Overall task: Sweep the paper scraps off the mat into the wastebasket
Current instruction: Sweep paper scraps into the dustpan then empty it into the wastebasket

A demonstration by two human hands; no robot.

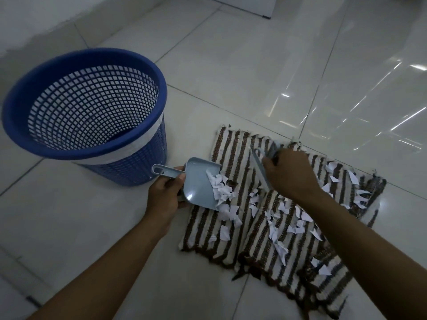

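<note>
A brown-and-cream striped mat [233, 153] lies on the tiled floor, strewn with several white paper scraps [279, 229]. My left hand [165, 196] grips the handle of a pale blue dustpan [196, 181] resting on the mat's left edge; a small heap of scraps lies at its lip. My right hand [291, 174] holds a small grey-blue brush [260, 168] over the mat's middle, just right of the dustpan. A blue mesh wastebasket [143, 162] stands upright on the floor to the left, apart from the mat.
Glossy white floor tiles [254, 77] surround everything. A white piece of furniture with a dark foot [265, 16] stands at the far top. A wall base [46, 26] runs along the upper left behind the wastebasket.
</note>
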